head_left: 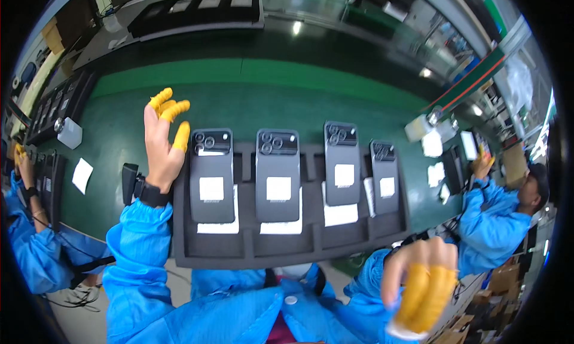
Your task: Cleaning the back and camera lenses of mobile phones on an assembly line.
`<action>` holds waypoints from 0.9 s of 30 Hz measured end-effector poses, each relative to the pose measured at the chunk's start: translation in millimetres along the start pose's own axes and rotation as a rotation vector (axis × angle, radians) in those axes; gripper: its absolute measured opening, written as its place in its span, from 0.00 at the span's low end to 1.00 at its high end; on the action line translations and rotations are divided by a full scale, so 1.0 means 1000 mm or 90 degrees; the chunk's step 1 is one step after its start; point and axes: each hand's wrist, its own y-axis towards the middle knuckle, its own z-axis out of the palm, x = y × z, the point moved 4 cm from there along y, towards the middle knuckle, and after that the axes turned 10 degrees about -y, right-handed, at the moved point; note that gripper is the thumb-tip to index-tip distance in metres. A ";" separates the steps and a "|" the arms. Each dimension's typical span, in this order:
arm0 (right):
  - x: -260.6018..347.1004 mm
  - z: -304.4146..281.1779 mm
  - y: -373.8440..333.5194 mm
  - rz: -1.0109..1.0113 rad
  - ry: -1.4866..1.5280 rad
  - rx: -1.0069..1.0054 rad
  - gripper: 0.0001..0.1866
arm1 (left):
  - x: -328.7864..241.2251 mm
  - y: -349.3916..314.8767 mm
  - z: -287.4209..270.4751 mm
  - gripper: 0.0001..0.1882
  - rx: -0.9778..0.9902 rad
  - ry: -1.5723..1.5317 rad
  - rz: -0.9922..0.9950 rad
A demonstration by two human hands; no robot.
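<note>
L hand [161,148] nr phones [277,166], R hand [422,279] w/ white item [406,332]

White labels [278,188] on dark phones [278,167]; print too small to read.

L hand [164,144] + R hand [421,278] flanking blk tray [218,246].
L hand is hovering nr tray's far L corner, thumb standing apart from yellow-tipped fingers [161,97]; L forearm [140,248] is running alongside. R hand is hanging by near R corner, fingers curling down, grip unclear.
</note>
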 end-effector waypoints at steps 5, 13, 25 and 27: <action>-0.003 -0.027 -0.015 -0.017 -0.670 -0.381 0.06 | -0.041 0.013 -0.004 0.26 0.108 0.000 0.117; -0.075 -0.123 0.051 0.283 -1.076 -0.024 0.19 | -0.094 -0.030 0.067 0.24 0.535 -0.112 0.337; 0.066 -0.227 -0.028 0.206 -1.515 -0.394 0.14 | -0.094 -0.040 0.068 0.25 0.619 -0.121 0.215; 0.116 -0.259 -0.072 0.358 -1.722 -0.440 0.11 | -0.096 -0.037 0.071 0.25 0.621 -0.121 0.240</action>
